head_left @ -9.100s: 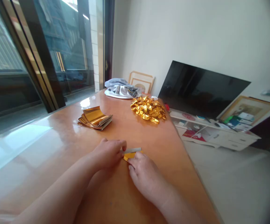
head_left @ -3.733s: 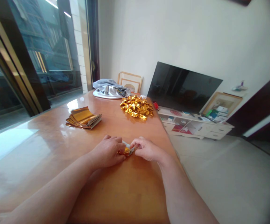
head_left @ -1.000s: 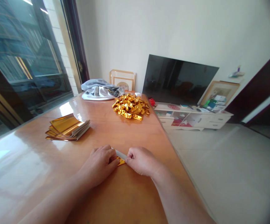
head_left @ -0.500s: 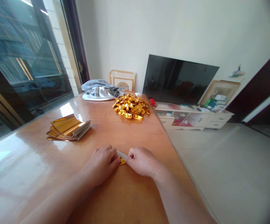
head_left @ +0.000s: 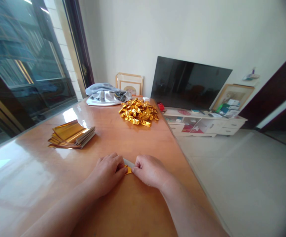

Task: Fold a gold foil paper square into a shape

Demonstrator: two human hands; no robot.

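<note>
A small folded piece of gold foil paper (head_left: 128,168) with a silver-white back lies on the orange wooden table (head_left: 123,138), mostly hidden between my hands. My left hand (head_left: 107,172) presses on its left side with curled fingers. My right hand (head_left: 149,170) pinches its right end. Farther back on the left lies a stack of flat gold foil sheets (head_left: 71,135). A heap of folded gold foil pieces (head_left: 138,112) sits toward the table's far end.
A grey bundle of cloth (head_left: 105,94) and picture frames (head_left: 129,84) sit at the far end. The table's right edge drops to a tiled floor. A black TV (head_left: 189,84) leans over a low white cabinet (head_left: 207,125). Dark glass doors (head_left: 21,65) line the left.
Nothing but small shifts in the last second. Earlier my hands lifted the foil piece and folded it, then pressed it back down on the table; my view swung left.
</note>
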